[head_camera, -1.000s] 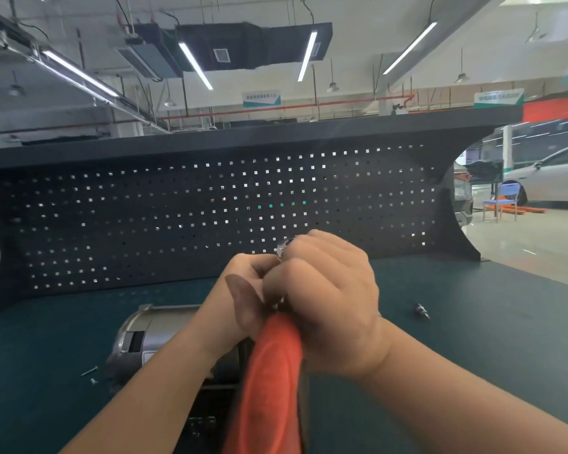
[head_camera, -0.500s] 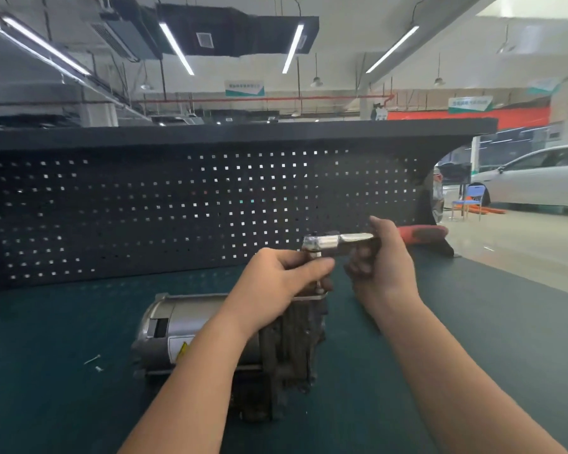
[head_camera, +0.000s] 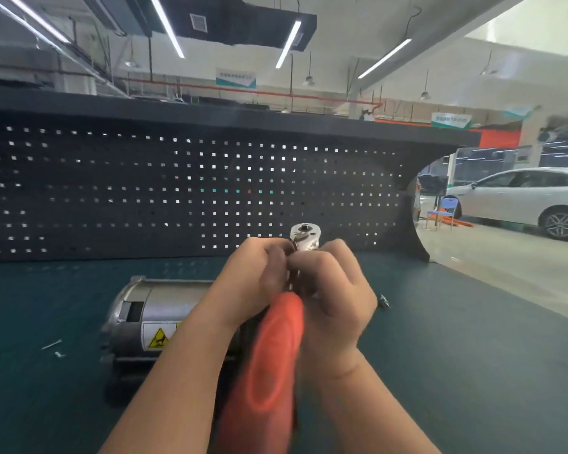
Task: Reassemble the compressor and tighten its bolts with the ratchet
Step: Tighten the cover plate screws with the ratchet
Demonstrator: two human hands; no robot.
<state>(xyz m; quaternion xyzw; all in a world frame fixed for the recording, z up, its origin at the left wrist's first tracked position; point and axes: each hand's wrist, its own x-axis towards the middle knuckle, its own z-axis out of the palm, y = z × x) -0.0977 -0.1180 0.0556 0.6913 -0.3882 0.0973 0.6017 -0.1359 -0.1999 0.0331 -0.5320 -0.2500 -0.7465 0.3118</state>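
At frame centre, both hands, left hand (head_camera: 259, 276) and right hand (head_camera: 333, 290), grip the ratchet (head_camera: 273, 348) above the compressor (head_camera: 151, 316); keep its head square on the bolt as you swing.

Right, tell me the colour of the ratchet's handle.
Orange-red, seen in the head view: the ratchet handle runs down from both hands toward the camera.

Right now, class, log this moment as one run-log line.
left hand: holds ratchet head | right hand: holds ratchet | compressor: on bench | loose bolt: right of hands
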